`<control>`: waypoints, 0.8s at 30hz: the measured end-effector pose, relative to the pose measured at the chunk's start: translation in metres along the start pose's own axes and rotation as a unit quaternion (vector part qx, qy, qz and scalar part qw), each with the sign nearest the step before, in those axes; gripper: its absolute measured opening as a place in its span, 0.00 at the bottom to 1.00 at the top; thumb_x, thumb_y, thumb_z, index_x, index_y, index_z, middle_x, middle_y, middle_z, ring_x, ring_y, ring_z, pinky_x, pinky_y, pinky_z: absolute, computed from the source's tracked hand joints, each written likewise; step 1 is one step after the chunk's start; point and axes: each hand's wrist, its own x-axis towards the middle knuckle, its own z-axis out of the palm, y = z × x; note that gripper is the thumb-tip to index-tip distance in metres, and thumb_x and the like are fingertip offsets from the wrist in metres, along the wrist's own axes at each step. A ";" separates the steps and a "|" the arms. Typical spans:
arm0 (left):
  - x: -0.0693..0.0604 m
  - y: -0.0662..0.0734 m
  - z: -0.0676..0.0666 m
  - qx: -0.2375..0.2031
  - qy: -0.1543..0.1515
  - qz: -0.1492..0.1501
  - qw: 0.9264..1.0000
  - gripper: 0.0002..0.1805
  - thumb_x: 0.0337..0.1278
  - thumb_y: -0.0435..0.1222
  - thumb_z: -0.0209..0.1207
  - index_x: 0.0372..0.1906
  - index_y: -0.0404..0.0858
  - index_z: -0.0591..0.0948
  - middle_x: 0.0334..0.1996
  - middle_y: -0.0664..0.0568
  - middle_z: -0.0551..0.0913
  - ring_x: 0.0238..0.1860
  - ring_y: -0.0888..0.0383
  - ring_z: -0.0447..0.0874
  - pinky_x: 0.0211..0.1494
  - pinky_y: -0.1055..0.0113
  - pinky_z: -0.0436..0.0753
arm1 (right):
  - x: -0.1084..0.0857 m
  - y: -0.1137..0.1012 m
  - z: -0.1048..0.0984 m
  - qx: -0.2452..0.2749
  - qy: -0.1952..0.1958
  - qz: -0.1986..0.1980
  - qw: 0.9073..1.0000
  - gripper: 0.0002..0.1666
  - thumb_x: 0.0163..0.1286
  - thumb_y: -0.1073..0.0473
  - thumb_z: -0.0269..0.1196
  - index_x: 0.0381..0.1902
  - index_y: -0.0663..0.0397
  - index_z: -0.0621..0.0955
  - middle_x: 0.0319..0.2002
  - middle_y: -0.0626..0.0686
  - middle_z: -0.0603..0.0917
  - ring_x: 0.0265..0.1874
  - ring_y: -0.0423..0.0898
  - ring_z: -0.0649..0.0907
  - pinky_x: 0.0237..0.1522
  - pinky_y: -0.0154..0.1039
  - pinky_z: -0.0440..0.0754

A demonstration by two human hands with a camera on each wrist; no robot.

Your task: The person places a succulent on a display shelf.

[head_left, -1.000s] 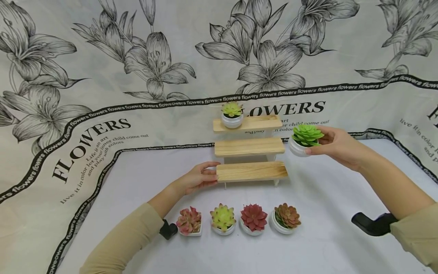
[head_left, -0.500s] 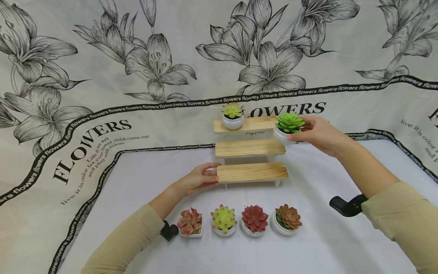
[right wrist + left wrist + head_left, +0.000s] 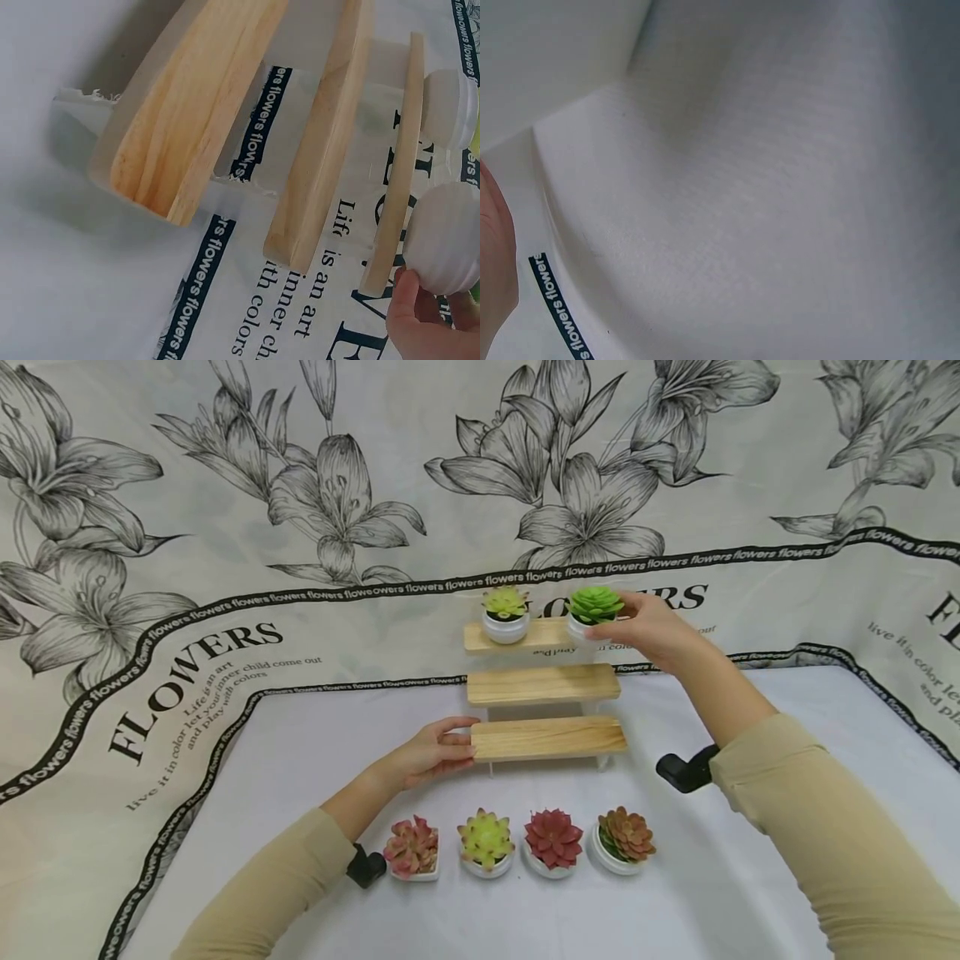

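My right hand [image 3: 652, 628] pinches a white pot [image 3: 444, 238] holding a bright green artificial succulent [image 3: 596, 604]. The pot is upright at the right part of the top shelf; in the right wrist view its base is close against that board [image 3: 397, 172], and whether it rests there I cannot tell. To its left on the same shelf stands a yellow-green potted succulent [image 3: 506, 614]. My left hand [image 3: 431, 752] grips the left end of the bottom shelf of the three-tier wooden stand [image 3: 547, 739]. Only that hand's edge [image 3: 495, 255] shows in the left wrist view.
In front of the stand, a row of potted succulents runs across the white table: pink [image 3: 412, 847], yellow-green with red tips [image 3: 486, 839], dark red [image 3: 553, 839] and brownish orange [image 3: 626, 837]. A flower-printed cloth [image 3: 360, 635] hangs behind. The middle shelf [image 3: 543, 685] is bare.
My right hand has carried the green succulent leftward and up, from beside the stand to the right part of the top shelf. My left hand stays at the bottom shelf's end.
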 end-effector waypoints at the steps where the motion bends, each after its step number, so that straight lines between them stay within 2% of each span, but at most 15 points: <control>1: 0.000 0.000 0.000 0.000 0.000 -0.001 1.000 0.31 0.60 0.23 0.53 0.68 0.35 0.61 0.44 0.46 0.77 0.39 0.59 0.81 0.47 0.70 0.82 | 0.003 0.000 0.001 0.008 0.001 0.001 1.000 0.47 0.61 0.61 0.65 0.72 0.58 0.53 0.60 0.63 0.62 0.57 0.54 0.67 0.62 0.49 0.67; 5: 0.001 -0.001 0.000 -0.005 -0.002 -0.001 1.000 0.31 0.60 0.22 0.53 0.68 0.35 0.61 0.44 0.46 0.77 0.39 0.59 0.81 0.47 0.70 0.82 | 0.011 -0.002 0.007 0.031 0.003 0.010 0.999 0.48 0.60 0.63 0.64 0.72 0.59 0.52 0.61 0.64 0.61 0.59 0.55 0.67 0.63 0.49 0.67; 10: 0.001 0.000 0.000 -0.008 0.002 -0.002 1.000 0.32 0.59 0.22 0.53 0.68 0.34 0.61 0.42 0.47 0.77 0.38 0.60 0.81 0.45 0.71 0.83 | 0.018 -0.004 0.013 0.037 0.015 0.015 0.999 0.49 0.61 0.63 0.64 0.72 0.60 0.50 0.63 0.64 0.60 0.59 0.55 0.67 0.62 0.48 0.69; 15: 0.001 0.001 0.001 -0.004 0.004 -0.002 1.000 0.31 0.59 0.22 0.53 0.68 0.34 0.61 0.41 0.47 0.77 0.38 0.60 0.81 0.46 0.70 0.83 | 0.020 -0.006 0.016 0.047 0.037 0.028 0.998 0.52 0.61 0.62 0.64 0.73 0.60 0.45 0.68 0.66 0.51 0.65 0.57 0.60 0.66 0.48 0.65; 17: 0.002 0.001 0.001 -0.003 0.005 -0.003 1.000 0.31 0.59 0.22 0.53 0.68 0.34 0.61 0.41 0.47 0.77 0.38 0.60 0.81 0.46 0.70 0.83 | 0.021 -0.006 0.017 0.055 0.044 0.028 0.997 0.52 0.61 0.63 0.64 0.73 0.60 0.45 0.66 0.65 0.54 0.65 0.56 0.61 0.66 0.47 0.65; 20: 0.001 0.000 0.000 0.000 0.006 -0.003 1.000 0.31 0.59 0.22 0.53 0.68 0.34 0.61 0.41 0.47 0.77 0.38 0.60 0.81 0.46 0.70 0.83 | 0.022 -0.005 0.019 0.060 0.050 0.016 0.997 0.47 0.61 0.64 0.64 0.72 0.60 0.52 0.60 0.62 0.62 0.58 0.53 0.67 0.63 0.45 0.69; 22: 0.001 0.000 0.000 0.002 0.006 -0.003 1.000 0.31 0.59 0.22 0.53 0.68 0.35 0.61 0.41 0.47 0.77 0.38 0.60 0.81 0.46 0.70 0.83 | 0.023 -0.004 0.019 0.061 0.047 0.012 0.997 0.46 0.61 0.63 0.64 0.72 0.59 0.54 0.59 0.61 0.64 0.57 0.53 0.67 0.63 0.46 0.69; 24: 0.001 0.001 0.000 0.004 0.005 -0.003 1.000 0.31 0.59 0.23 0.53 0.68 0.35 0.61 0.41 0.47 0.77 0.38 0.60 0.81 0.46 0.70 0.83 | 0.022 -0.002 0.017 0.057 0.040 0.013 0.998 0.48 0.62 0.62 0.64 0.73 0.58 0.51 0.63 0.63 0.61 0.61 0.54 0.64 0.65 0.47 0.66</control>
